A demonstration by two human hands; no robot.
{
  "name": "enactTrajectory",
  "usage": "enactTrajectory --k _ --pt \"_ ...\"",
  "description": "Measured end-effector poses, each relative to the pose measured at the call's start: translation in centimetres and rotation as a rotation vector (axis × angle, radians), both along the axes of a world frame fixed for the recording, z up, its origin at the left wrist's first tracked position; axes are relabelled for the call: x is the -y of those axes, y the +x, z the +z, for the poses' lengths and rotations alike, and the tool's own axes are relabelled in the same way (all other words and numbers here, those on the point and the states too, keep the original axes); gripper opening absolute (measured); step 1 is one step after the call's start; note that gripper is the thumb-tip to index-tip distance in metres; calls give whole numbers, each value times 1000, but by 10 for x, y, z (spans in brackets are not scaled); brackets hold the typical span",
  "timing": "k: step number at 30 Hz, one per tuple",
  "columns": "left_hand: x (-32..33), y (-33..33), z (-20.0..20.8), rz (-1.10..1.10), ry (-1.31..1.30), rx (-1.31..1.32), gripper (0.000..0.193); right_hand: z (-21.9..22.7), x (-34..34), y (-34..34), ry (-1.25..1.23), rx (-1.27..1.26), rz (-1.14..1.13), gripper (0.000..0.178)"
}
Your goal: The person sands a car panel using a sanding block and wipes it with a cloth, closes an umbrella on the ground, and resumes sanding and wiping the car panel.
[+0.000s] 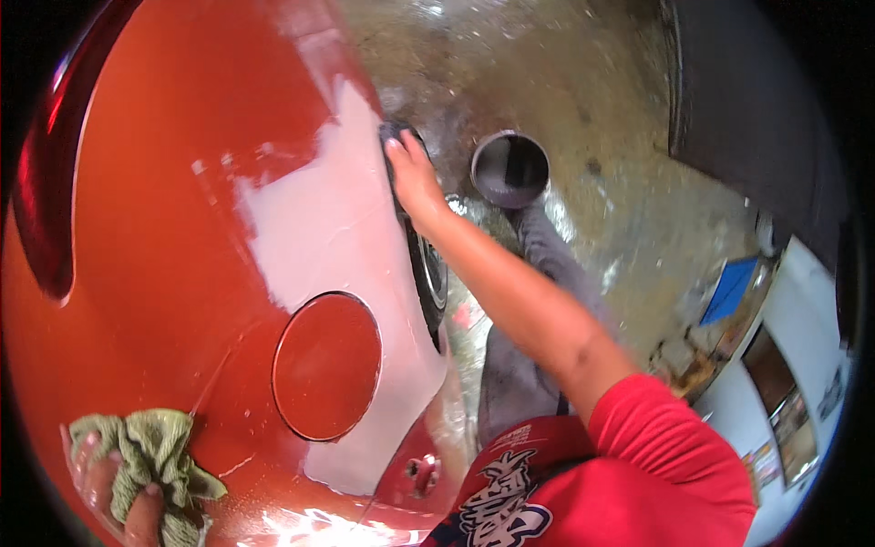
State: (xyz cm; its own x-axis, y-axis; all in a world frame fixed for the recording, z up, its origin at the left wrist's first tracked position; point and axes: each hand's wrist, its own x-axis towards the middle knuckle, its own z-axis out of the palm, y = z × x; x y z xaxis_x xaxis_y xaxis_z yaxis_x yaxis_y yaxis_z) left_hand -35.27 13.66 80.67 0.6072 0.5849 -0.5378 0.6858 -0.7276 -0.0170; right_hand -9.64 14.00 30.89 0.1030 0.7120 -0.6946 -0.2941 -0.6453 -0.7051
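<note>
An orange-red car body panel (182,246) fills the left side, with a pale pinkish-white patch (319,219) along its curved edge. At the patch's far edge, my right hand (417,182) presses a dark pad (391,150) against the panel. The pad's exact kind is hard to make out. My left hand (105,474) grips a crumpled, wet green cloth (159,447) on the panel at the lower left. A round fuel door (328,365), closed, lies between the two hands. Water drops and streaks show on the paint.
A dark round bucket (510,169) holding liquid stands on the wet floor (620,173), just beyond my grey-trousered leg (556,246). The car's wheel (433,273) is below the panel edge. A red tail light (55,182) is at far left. A blue sheet (729,290) and white panels (802,310) are at right.
</note>
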Motion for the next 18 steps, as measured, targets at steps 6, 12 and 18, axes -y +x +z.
enactTrajectory --k 6,12,18 --pt "3 43 0 183 -13 -105 30 58 80 -20 68 34 127 62" --pt "7 87 -4 600 -89 -137 34 12 9 -2 -21 -197 75 59" --pt "4 81 19 575 -225 -336 43 65 26 -15 -95 -232 -34 55"
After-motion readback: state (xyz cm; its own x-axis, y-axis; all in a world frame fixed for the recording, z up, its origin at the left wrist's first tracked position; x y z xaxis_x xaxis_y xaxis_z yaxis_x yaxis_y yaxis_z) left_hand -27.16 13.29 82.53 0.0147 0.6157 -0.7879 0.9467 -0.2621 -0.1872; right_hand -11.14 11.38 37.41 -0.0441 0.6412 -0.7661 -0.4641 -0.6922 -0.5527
